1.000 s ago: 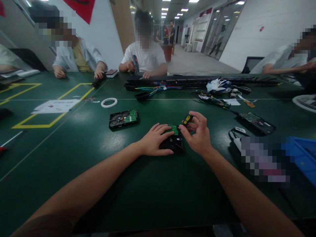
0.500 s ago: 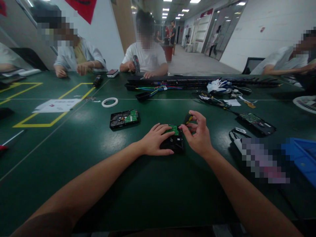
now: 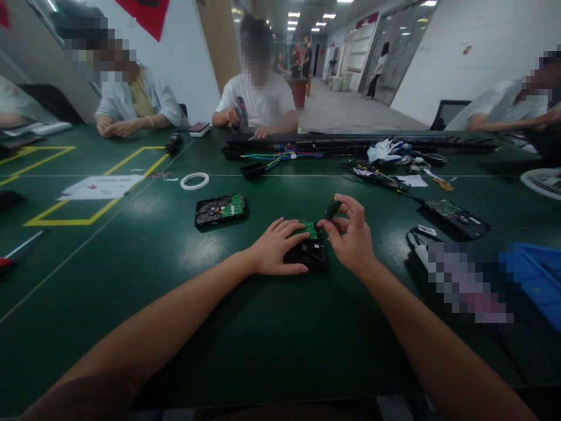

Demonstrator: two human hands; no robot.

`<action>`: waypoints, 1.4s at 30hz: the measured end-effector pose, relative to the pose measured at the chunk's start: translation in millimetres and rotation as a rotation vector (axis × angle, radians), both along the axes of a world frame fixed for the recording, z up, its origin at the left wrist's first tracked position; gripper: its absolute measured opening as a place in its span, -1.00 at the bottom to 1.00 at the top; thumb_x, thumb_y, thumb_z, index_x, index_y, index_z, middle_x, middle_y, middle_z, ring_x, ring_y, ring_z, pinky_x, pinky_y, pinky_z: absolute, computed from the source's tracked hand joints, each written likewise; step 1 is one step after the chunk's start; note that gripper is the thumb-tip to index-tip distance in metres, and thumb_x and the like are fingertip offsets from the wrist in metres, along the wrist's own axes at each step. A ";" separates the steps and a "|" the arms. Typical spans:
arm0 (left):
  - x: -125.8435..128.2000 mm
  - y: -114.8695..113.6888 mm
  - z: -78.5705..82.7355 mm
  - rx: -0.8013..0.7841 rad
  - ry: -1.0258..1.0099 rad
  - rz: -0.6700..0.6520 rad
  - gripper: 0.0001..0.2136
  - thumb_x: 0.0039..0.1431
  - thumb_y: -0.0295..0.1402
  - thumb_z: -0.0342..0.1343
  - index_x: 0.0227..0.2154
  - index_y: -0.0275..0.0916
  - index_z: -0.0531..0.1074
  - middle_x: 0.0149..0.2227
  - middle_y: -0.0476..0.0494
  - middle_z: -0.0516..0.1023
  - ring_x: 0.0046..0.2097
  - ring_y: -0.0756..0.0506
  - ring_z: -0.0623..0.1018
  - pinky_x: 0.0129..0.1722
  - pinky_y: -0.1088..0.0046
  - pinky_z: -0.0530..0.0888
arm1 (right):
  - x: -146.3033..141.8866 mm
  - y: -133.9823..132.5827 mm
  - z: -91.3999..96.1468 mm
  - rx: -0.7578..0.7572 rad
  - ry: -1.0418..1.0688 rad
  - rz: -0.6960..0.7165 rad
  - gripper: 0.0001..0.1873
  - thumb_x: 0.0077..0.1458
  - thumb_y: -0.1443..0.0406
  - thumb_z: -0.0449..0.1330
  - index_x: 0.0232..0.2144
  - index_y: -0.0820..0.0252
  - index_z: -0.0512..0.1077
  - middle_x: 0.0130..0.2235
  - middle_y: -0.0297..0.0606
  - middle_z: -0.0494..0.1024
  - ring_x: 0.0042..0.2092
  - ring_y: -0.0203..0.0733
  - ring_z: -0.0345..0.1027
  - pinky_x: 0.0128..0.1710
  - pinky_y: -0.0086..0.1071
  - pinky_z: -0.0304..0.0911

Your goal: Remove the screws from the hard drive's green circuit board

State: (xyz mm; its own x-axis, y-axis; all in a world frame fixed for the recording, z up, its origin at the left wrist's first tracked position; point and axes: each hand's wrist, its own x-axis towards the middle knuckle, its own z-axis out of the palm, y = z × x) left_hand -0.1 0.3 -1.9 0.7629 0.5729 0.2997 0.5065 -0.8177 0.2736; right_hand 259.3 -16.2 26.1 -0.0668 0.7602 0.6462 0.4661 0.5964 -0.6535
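A black hard drive (image 3: 312, 255) with a green circuit board lies on the table in front of me. My left hand (image 3: 276, 248) rests flat across its left part, fingers spread over the board and thumb along the near side. At the drive's right edge, my right hand (image 3: 350, 234) pinches a small screwdriver (image 3: 333, 207) with a dark green and yellow handle. The handle leans above the fingers; the tip is hidden behind them. To the left sits another hard drive (image 3: 220, 211), and a third hard drive (image 3: 456, 218) lies on the right.
A white tape roll (image 3: 195, 181) and printed paper (image 3: 103, 187) lie farther left. Across the back stretch dark strips with wires (image 3: 289, 153) and crumpled gloves (image 3: 388, 152). A blue bin (image 3: 537, 275) stands right, near a blurred-out item (image 3: 468, 286). Several people sit around the table.
The screwdriver handle has turned in my right hand, showing less yellow. My left hand and the drive stay put. A co-worker at the left has brought their hands together on the table.
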 end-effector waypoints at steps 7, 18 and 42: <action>0.1 -0.5 0.2 -0.012 -0.007 0.005 -0.15 0.30 0.29 0.28 0.47 -0.11 0.36 0.49 -0.40 0.35 0.54 -0.54 0.29 0.56 -0.41 0.07 | -0.7 -7.1 4.4 -0.075 0.012 0.099 -0.35 0.43 0.26 0.24 0.44 -0.23 0.15 0.27 -0.11 0.53 -0.01 -0.01 0.68 -0.20 -0.14 0.72; -0.1 0.2 1.1 -0.015 -0.014 0.002 -0.16 0.30 0.27 0.29 0.47 -0.09 0.36 0.49 -0.39 0.35 0.54 -0.54 0.28 0.55 -0.40 0.08 | 2.9 0.2 2.9 -0.062 -0.009 -0.031 -0.28 0.33 0.23 0.35 0.42 -0.23 0.20 0.32 -0.09 0.48 0.02 0.03 0.61 -0.30 -0.17 0.70; 0.0 -0.6 1.5 0.000 -0.026 -0.002 -0.17 0.29 0.25 0.30 0.47 -0.11 0.37 0.48 -0.41 0.37 0.53 -0.54 0.31 0.55 -0.41 0.07 | 0.1 -6.1 5.8 -0.118 0.004 0.041 -0.21 0.44 0.24 0.20 0.56 -0.21 -0.01 0.37 0.01 0.45 -0.01 0.02 0.68 -0.33 -0.20 0.72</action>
